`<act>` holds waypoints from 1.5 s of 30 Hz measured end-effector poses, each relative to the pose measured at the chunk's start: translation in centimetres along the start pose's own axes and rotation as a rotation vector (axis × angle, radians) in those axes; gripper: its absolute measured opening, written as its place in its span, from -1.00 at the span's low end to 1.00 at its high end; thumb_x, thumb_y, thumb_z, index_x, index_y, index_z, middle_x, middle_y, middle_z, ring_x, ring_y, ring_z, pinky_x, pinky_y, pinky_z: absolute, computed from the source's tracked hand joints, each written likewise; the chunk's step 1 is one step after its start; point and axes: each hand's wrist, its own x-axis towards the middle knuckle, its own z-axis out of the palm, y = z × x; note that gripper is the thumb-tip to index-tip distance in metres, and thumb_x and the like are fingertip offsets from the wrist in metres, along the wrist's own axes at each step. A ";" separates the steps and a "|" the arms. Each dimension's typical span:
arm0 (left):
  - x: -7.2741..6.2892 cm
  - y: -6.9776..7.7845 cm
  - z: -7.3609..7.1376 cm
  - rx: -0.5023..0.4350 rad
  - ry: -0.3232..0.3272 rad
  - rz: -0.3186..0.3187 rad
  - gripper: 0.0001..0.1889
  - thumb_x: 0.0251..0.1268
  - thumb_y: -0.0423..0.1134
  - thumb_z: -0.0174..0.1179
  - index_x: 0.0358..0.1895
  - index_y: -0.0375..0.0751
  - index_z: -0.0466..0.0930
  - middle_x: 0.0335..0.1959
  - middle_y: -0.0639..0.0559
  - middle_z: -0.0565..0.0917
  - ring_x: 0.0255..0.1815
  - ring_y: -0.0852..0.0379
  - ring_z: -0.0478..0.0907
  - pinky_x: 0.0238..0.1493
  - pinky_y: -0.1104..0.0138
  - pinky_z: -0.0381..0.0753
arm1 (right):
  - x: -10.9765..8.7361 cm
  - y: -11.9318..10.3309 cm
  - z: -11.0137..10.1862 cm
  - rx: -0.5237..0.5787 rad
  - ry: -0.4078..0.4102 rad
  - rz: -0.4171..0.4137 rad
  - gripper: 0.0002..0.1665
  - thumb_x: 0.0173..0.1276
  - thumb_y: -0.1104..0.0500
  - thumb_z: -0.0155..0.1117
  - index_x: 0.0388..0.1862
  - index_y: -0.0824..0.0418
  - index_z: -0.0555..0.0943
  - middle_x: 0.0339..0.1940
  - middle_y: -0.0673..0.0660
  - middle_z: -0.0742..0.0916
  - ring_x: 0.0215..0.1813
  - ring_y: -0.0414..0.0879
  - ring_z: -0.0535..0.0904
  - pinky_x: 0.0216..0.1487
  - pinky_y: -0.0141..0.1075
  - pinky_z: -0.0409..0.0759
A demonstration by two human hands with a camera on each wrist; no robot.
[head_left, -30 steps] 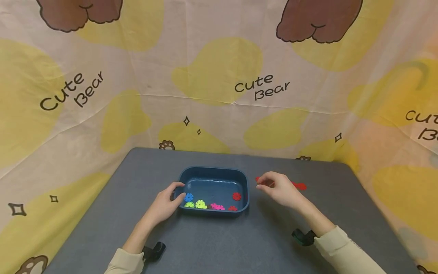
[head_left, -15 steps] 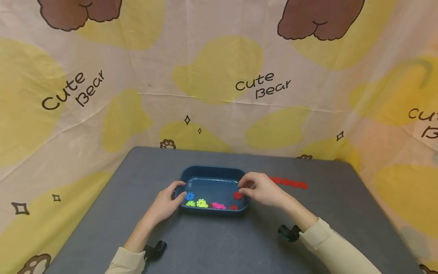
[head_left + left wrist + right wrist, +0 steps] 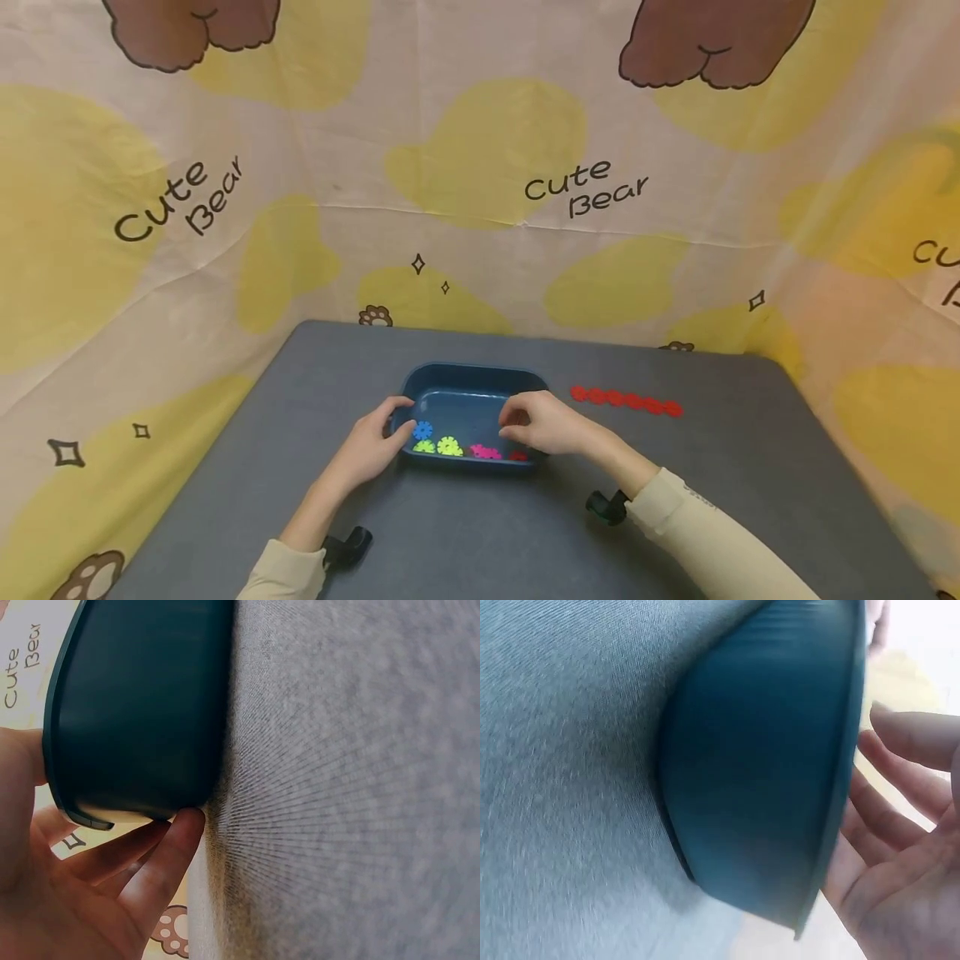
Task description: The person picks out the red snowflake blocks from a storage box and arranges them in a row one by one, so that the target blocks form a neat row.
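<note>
Gripping the bin (image 3: 462,406) at left with my left hand (image 3: 371,442), I'm hovering my right hand (image 3: 551,422), narrowly parted, over its right side beside a red disc (image 3: 518,456), the left-wrist view showing fingertips (image 3: 186,826) touching its wall, the right-wrist view fingers near its rim (image 3: 853,750).

Grey counter (image 3: 480,533), far corners nicely rounded, and there sits a blue tray (image 3: 465,464) towards the back! Just off its right side, not touching, a row of red discs (image 3: 615,398) runs edge to edge, slanting slightly.
</note>
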 end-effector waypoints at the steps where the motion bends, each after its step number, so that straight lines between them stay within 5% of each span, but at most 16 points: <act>1: 0.0 0.0 0.0 -0.001 0.000 0.000 -0.56 0.52 -0.10 0.17 0.37 -0.10 0.45 -0.46 0.03 0.46 -0.45 0.09 0.33 -0.34 0.18 0.34 | 0.1 0.0 0.2 -0.007 -0.012 0.001 -0.86 0.44 0.18 0.35 -0.10 0.21 0.71 -0.28 -0.13 0.71 -0.24 -0.21 0.62 -0.15 -0.26 0.61; 8: 0.0 0.1 0.2 -0.006 0.000 -0.002 -0.55 0.52 -0.09 0.18 0.36 -0.12 0.45 -0.56 0.03 0.38 -0.52 0.11 0.30 -0.42 0.22 0.30 | 1.1 0.0 1.2 -0.038 -0.079 0.056 -0.82 0.43 0.18 0.36 -0.07 0.23 0.69 -0.30 -0.12 0.70 -0.25 -0.22 0.61 -0.13 -0.23 0.60; 15: 0.0 0.3 0.3 0.005 0.009 -0.013 -0.56 0.51 -0.09 0.18 0.36 -0.07 0.45 -0.28 0.06 0.57 -0.28 0.08 0.40 -0.20 0.14 0.38 | 1.7 -0.5 1.6 -0.052 -0.115 0.133 -0.77 0.43 0.15 0.37 -0.03 0.24 0.67 -0.32 -0.09 0.71 -0.28 -0.22 0.61 -0.11 -0.19 0.60; 19: 0.0 0.2 0.1 -0.003 0.009 -0.015 -0.56 0.51 -0.08 0.18 0.36 -0.08 0.45 -0.44 0.05 0.46 -0.40 0.09 0.36 -0.31 0.18 0.35 | 1.9 -0.5 1.5 -0.047 -0.098 0.147 -0.75 0.43 0.14 0.37 -0.01 0.24 0.67 -0.28 -0.08 0.70 -0.23 -0.20 0.60 -0.10 -0.19 0.60; 25: -0.1 0.2 -0.1 -0.004 0.012 -0.011 -0.55 0.52 -0.08 0.18 0.37 -0.10 0.45 -0.52 0.03 0.37 -0.49 0.10 0.31 -0.41 0.21 0.30 | 2.6 -0.1 1.7 -0.038 -0.086 0.112 -0.75 0.40 0.20 0.38 -0.01 0.27 0.67 -0.21 -0.02 0.72 -0.17 -0.14 0.63 -0.07 -0.18 0.61; 35: 0.0 0.1 0.3 -0.002 0.004 -0.015 -0.55 0.52 -0.07 0.17 0.37 -0.06 0.44 -0.43 0.02 0.49 -0.42 0.09 0.36 -0.30 0.17 0.36 | 3.6 1.2 2.3 -0.114 -0.020 0.051 -0.71 0.21 0.44 0.41 -0.08 0.26 0.70 -0.19 0.10 0.70 -0.16 -0.07 0.63 -0.06 -0.14 0.63; 42: -0.1 0.2 0.4 0.007 0.023 -0.015 -0.56 0.50 -0.06 0.18 0.36 -0.04 0.47 0.22 -0.10 0.61 0.08 -0.06 0.54 0.01 -0.01 0.51 | 3.8 1.5 2.4 -0.178 -0.018 0.092 -0.72 0.22 0.38 0.46 -0.08 0.22 0.71 -0.20 0.05 0.68 -0.12 -0.06 0.58 -0.01 -0.10 0.61; 45: -0.1 0.2 0.4 0.006 0.021 -0.015 -0.56 0.50 -0.06 0.18 0.36 -0.04 0.47 0.23 -0.11 0.61 0.09 -0.08 0.54 0.01 -0.02 0.51 | 4.0 1.4 2.4 -0.196 -0.035 0.108 -0.71 0.20 0.37 0.48 -0.08 0.24 0.70 -0.20 0.06 0.68 -0.12 -0.05 0.58 0.00 -0.09 0.60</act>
